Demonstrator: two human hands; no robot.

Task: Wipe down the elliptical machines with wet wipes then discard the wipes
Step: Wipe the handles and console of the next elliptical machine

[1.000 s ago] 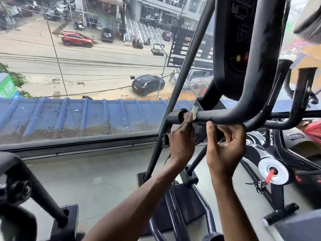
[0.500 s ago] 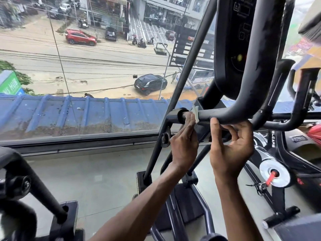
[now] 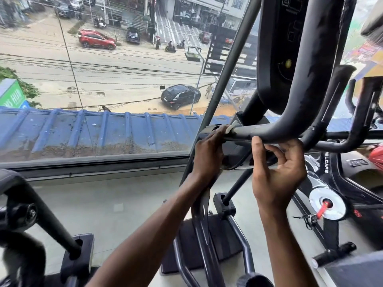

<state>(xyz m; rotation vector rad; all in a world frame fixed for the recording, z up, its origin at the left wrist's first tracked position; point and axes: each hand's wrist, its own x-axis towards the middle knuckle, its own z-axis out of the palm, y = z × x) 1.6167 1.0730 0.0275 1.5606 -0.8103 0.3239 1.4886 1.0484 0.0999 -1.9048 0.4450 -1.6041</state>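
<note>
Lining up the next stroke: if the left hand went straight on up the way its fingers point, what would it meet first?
The bar. The left hand points up with its fingertips at the bar, holding the wipe against it, so there looks to be no free travel that way.

Left hand [image 3: 209, 154] grips a wipe [image 3: 231, 127] against the elliptical's handlebar [image 3: 269, 133]; right hand [image 3: 277, 175] sits just beneath the handlebar, thumb touching it.

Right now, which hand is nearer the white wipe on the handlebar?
Left. The left hand holds the wipe against the handlebar; the right hand is apart from it, farther right under the handlebar.
</note>
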